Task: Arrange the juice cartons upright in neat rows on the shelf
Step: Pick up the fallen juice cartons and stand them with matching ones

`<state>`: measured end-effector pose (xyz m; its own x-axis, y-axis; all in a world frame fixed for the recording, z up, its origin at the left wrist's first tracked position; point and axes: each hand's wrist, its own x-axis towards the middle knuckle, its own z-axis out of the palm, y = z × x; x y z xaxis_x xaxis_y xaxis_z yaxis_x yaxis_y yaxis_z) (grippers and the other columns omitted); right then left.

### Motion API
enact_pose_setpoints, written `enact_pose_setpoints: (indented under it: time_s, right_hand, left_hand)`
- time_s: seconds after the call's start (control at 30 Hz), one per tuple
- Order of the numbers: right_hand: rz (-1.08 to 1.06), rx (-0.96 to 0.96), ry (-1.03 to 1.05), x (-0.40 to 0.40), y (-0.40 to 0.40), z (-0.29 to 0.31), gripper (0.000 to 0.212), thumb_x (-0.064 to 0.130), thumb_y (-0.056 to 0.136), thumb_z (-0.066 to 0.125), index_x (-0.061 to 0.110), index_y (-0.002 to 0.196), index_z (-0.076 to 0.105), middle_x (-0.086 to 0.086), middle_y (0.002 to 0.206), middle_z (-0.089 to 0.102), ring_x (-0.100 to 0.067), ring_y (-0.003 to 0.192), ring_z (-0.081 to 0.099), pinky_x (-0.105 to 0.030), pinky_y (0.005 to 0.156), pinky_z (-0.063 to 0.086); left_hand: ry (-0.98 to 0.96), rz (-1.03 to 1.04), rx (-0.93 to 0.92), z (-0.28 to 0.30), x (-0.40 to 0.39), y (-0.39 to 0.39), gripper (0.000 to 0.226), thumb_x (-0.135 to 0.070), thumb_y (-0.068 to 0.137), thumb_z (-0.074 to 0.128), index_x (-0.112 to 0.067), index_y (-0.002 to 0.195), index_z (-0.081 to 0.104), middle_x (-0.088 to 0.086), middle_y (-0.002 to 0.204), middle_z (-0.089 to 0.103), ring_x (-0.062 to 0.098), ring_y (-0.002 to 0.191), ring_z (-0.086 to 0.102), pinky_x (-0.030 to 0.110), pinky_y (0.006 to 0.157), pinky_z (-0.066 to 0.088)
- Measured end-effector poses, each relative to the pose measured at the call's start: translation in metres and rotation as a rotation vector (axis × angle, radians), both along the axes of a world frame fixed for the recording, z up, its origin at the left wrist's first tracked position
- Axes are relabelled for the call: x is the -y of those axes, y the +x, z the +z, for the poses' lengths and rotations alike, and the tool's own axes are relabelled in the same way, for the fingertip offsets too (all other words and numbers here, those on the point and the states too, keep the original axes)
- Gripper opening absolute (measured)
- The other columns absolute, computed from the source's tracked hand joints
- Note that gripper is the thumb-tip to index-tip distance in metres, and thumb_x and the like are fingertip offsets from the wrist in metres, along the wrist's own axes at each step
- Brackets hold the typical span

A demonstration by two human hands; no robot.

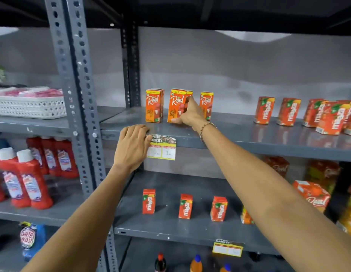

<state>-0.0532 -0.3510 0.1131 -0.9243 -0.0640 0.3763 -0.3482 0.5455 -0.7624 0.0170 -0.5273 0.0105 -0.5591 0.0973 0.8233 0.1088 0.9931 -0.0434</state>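
Note:
Orange "Real" juice cartons stand upright on the grey upper shelf (239,132). The left carton (153,107) has another close behind it. My right hand (190,114) grips the middle carton (176,106), thumb at its base and fingers along its right side. A further carton (207,103) stands just right of that hand. My left hand (132,146) lies flat over the shelf's front edge, partly covering a price label (162,148). Several red Maaza cartons (288,111) stand on the same shelf to the right, the far-right ones bunched and tilted.
Three small Maaza cartons (185,206) stand spaced on the lower shelf, with larger Real packs (313,195) at its right. A grey perforated upright (76,95) divides off the left bay, which holds red cleaner bottles (29,179) and a white basket (29,107).

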Motion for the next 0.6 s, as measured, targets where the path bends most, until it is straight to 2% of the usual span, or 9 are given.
enact_pose_setpoints:
  time_s: [0.17, 0.4, 0.5, 0.6]
  right_hand:
    - [-0.050, 0.024, 0.035, 0.007, -0.008, -0.005, 0.087, 0.020, 0.064, 0.086, 0.015, 0.136, 0.037, -0.004, 0.133, 0.058, -0.024, 0.126, 0.053, -0.039, 0.107, 0.042]
    - [-0.060, 0.025, 0.043, 0.009, -0.009, -0.005, 0.078, 0.018, 0.071, 0.081, 0.017, 0.135, 0.038, -0.005, 0.135, 0.056, -0.025, 0.127, 0.052, -0.038, 0.107, 0.041]
    - [-0.006, 0.068, 0.050, 0.006, -0.006, -0.006, 0.079, 0.015, 0.074, 0.079, 0.016, 0.138, 0.034, -0.005, 0.139, 0.052, -0.025, 0.130, 0.049, -0.038, 0.107, 0.040]
    - [0.004, 0.090, 0.021, -0.003, 0.001, -0.009, 0.083, 0.018, 0.075, 0.078, 0.016, 0.141, 0.028, -0.006, 0.141, 0.049, -0.025, 0.132, 0.046, -0.041, 0.108, 0.040]
  left_hand:
    - [-0.004, -0.026, -0.046, -0.003, 0.003, -0.006, 0.044, -0.034, 0.099, 0.026, -0.008, 0.105, 0.061, 0.007, 0.105, 0.065, 0.027, 0.095, 0.060, 0.034, 0.090, 0.032]
    - [-0.009, -0.030, -0.080, -0.004, 0.002, -0.007, 0.050, -0.036, 0.101, 0.019, -0.008, 0.103, 0.061, 0.007, 0.104, 0.064, 0.026, 0.094, 0.059, 0.034, 0.089, 0.033]
    - [-0.009, -0.028, -0.079, -0.003, 0.001, -0.006, 0.045, -0.034, 0.099, 0.025, -0.008, 0.104, 0.061, 0.006, 0.104, 0.065, 0.025, 0.095, 0.059, 0.034, 0.090, 0.033]
    - [0.071, -0.027, -0.098, -0.002, -0.005, -0.003, 0.040, -0.030, 0.097, 0.030, -0.009, 0.103, 0.062, 0.005, 0.104, 0.066, 0.026, 0.100, 0.058, 0.036, 0.094, 0.035]
